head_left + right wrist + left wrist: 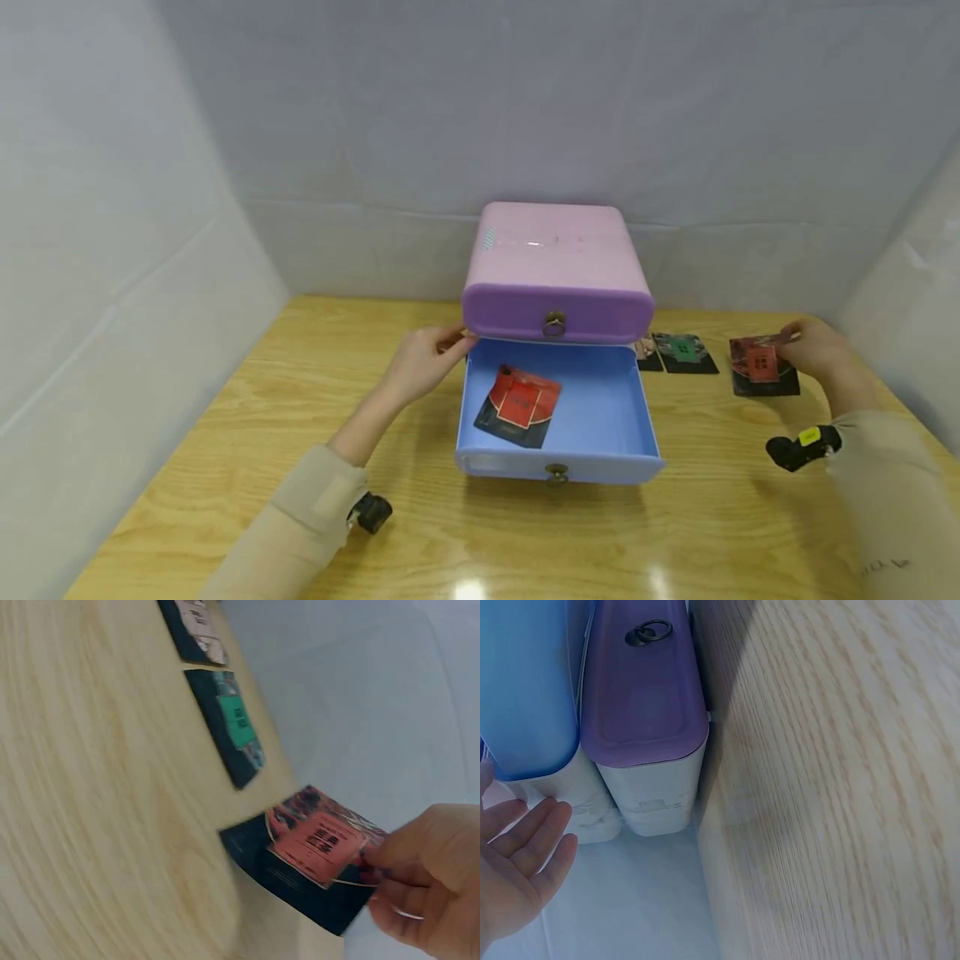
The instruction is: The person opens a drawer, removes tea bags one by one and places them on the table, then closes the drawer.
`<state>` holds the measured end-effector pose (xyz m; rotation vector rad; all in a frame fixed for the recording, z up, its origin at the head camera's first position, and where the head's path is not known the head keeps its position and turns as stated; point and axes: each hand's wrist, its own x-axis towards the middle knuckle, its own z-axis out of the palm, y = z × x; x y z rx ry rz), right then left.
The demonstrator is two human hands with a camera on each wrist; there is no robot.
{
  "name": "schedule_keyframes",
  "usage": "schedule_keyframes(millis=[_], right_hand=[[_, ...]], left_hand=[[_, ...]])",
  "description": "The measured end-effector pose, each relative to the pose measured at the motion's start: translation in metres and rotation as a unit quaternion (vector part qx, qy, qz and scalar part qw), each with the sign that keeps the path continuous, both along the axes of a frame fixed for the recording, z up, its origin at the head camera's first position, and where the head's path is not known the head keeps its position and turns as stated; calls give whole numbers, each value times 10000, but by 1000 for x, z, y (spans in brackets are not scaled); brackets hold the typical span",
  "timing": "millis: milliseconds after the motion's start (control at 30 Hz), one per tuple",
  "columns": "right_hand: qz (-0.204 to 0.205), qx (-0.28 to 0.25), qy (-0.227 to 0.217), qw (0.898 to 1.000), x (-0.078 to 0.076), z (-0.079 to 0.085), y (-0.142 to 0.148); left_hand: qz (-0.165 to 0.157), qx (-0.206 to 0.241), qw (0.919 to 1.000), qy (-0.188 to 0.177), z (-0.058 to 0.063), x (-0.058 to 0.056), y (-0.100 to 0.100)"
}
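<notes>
My right hand pinches a flat black packet with a coral-red label by one edge, between thumb and fingers. In the right wrist view the packet is tilted, and a shadow falls on the wood beneath it. My left hand rests against the left side of a stacked drawer unit, fingers fairly straight in the left wrist view. Its blue drawer is pulled out below a closed purple drawer. Inside the blue drawer, toward the left, lies a red and black packet.
To the right of the unit, a green-labelled packet and a beige-labelled packet lie on the wooden table. Another purple drawer sits under the blue one. White sheeting walls the back and sides.
</notes>
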<state>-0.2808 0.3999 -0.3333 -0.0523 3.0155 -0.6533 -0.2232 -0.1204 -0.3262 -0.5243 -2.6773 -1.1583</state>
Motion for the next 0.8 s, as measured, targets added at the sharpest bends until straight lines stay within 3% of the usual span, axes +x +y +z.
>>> schedule_keyframes(millis=[167, 400, 600, 800], right_hand=[[-335, 239, 346, 9986, -1, -18, -8], [-547, 451, 53, 9975, 4, -39, -10], [-319, 564, -250, 9976, 3, -44, -10], [33, 981, -189, 9950, 4, -42, -14]], left_hand=[[-20, -39, 10000, 22, 1, 0, 0], [-98, -62, 9999, 101, 1, -1, 1], [-69, -58, 9999, 109, -1, -1, 0], [-43, -46, 9999, 111, 0, 0, 0]])
